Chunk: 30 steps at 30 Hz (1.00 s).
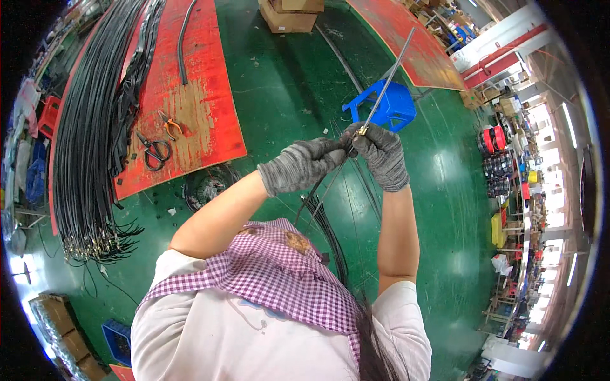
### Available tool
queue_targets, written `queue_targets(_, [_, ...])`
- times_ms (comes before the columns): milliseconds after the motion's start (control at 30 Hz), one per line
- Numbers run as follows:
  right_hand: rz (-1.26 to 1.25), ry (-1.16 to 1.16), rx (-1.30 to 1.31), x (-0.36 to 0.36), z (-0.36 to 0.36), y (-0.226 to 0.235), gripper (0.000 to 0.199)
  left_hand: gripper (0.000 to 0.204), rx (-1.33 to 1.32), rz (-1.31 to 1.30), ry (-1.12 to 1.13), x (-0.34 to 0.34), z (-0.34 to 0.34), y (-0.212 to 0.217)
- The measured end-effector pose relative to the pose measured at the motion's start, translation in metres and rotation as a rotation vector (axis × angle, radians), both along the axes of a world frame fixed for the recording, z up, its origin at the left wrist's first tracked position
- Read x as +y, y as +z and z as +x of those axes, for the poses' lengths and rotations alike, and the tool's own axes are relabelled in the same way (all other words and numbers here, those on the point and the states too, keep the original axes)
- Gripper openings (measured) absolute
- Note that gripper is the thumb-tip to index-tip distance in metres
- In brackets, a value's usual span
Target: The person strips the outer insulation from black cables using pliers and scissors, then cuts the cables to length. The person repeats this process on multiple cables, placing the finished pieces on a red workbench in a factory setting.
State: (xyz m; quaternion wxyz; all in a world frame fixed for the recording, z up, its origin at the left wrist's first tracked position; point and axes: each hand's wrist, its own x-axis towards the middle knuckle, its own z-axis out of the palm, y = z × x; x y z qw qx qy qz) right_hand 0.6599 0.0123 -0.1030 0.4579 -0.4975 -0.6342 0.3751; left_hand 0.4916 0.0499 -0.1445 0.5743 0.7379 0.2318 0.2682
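Obs., nearest first. My R hand point(384, 160), gloved, is closed on a thin gray rod point(395, 68) right by its brass fitting point(362, 131); rod's free end points up & away, beyond the hand and a bit to its R. My L hand point(297, 167), also gloved, has fingers bent in at the R fingertips; can't tell if it grips anything, contact pt. hidden.

Risk 1: slip. Knit glove on narrow stock; if the R pinch eases, fitting prob. twists or slides.
Risk 2: leverage. Most of the rod's visible length is unsupported past R hand; a knock out there could bend it near the fitting.

Below hands, toward me: black strands point(329, 240) hang close to my apron point(279, 270). Risk 3: snag on cloth if I turn, tugging the work.

Beyond R hand, on floor: blue stool point(395, 106). Trip poss. if I step fwd w/ eyes on the fitting.

L of & beyond L hand: red table point(222, 136) w/ scissors point(145, 141), pliers point(170, 124), & a black cable bundle point(89, 130), ends hanging over. Risk 4: catch those ends, bundle could slide off.

Farthest ahead: cardboard boxes point(291, 22), min. concern.
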Motion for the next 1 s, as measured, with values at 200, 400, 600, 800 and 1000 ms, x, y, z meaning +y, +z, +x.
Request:
queue_targets(200, [0.065, 0.096, 0.18, -0.001, 0.002, -0.016, 0.026, 0.028, -0.235, -0.514, -0.101, -0.017, 0.012, -0.002])
queue_targets(400, [0.065, -0.006, 0.273, -0.005, -0.012, -0.013, 0.027, 0.027, -0.456, -0.247, 0.335, -0.046, 0.032, -0.002])
queue_targets(600, [0.23, -0.087, 0.224, -0.015, -0.032, -0.015, 0.024, 0.03, -0.541, -0.269, 0.415, -0.06, 0.036, 0.001])
queue_targets(800, [0.232, 0.029, 0.255, -0.022, -0.036, -0.015, 0.023, 0.03, -0.459, -0.1, 0.574, -0.068, 0.032, 0.0])
queue_targets(1000, [0.146, 0.137, 0.29, -0.026, -0.035, -0.026, 0.022, 0.03, -0.326, -0.059, 0.629, -0.078, 0.026, -0.004])
